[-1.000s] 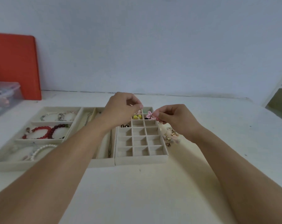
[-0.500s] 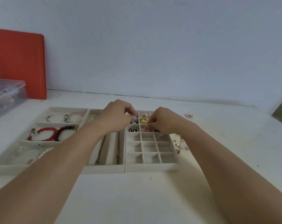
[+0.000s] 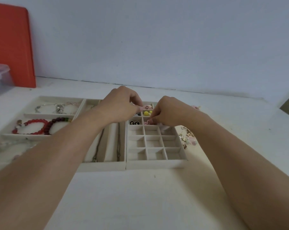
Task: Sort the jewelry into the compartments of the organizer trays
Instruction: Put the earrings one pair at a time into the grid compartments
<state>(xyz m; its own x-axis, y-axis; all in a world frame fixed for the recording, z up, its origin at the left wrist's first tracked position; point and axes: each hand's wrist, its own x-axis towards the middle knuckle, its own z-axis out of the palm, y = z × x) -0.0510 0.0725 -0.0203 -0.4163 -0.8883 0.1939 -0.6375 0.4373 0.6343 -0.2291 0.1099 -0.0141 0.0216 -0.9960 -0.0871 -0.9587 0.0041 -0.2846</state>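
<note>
Down comes the right hand [image 3: 167, 112] from mid-air a second ago, and now it's low over the grid tray [image 3: 155, 163], fingertips pinching a small pink earring [image 3: 148, 121] into a middle cell just beside the black studs [image 3: 134, 123]. Left hand [image 3: 122, 105] hovers at the far cells with fingers curled, but whether it's holding anything I can't tell. That earring looks feather-light and fiddly, likely best nipped by its thin hook, gently.

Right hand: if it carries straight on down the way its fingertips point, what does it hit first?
Probably the floor of the grid tray compartment under it. The right hand pinches a small pink piece, fingertips aimed down into the middle cell beside the black-and-white studs. Depth from the head view is unclear, so it may already touch.
</note>
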